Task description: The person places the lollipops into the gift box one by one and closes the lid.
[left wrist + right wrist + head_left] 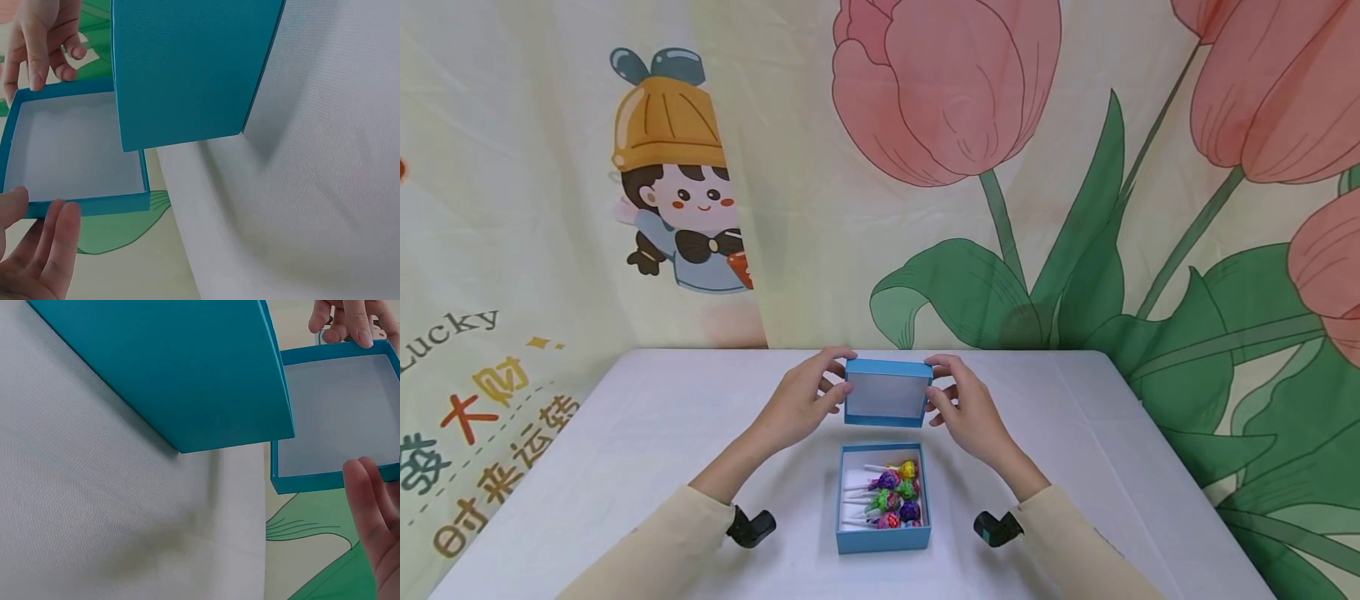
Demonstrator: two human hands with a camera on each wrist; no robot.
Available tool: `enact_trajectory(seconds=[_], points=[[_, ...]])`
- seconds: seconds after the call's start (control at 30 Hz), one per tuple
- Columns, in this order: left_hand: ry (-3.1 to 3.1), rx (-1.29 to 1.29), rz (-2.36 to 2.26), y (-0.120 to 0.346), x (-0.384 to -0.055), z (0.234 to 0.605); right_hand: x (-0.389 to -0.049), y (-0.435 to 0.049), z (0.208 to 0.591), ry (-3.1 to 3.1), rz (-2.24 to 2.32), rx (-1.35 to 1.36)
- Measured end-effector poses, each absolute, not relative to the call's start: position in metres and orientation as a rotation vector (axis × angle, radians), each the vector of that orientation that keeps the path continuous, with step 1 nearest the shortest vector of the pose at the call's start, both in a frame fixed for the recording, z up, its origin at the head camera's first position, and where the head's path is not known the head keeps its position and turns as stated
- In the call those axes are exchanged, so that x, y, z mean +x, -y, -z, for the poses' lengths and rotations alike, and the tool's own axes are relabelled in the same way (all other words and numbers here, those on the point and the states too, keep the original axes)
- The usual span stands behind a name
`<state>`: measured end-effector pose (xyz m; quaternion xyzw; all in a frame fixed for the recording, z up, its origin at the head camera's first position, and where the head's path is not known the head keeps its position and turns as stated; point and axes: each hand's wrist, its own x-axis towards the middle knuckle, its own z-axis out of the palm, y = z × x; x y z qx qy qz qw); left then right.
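Between both hands a blue box lid (888, 395) is held up on edge, its white inside facing the head camera. My left hand (808, 395) grips its left side, thumb at the near edge and fingers along the outside. On the opposite side my right hand (967, 408) holds the lid the same way. Just nearer on the table stands the open blue box (883, 542), with several lollipops (886, 500) in coloured wrappers inside, their white sticks pointing left. In both wrist views the outer wall of the box (194, 75) covers part of the lid (337, 419).
A white cloth covers the table (700, 408). Behind it hangs a curtain (797, 208) printed with tulips and a cartoon figure. Black wrist cameras (752, 527) sit at both sleeve cuffs, either side of the box.
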<state>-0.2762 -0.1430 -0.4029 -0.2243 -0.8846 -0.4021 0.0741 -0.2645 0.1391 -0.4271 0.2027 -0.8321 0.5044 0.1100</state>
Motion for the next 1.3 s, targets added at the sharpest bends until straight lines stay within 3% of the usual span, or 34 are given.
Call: enact_trajectory(seconds=[1.3], points=[[2.671, -0.674, 1.418, 0.1476, -0.271, 0.4047, -0.262, -0.1449, 0.4275, 2.426, -1.889, 0.51]])
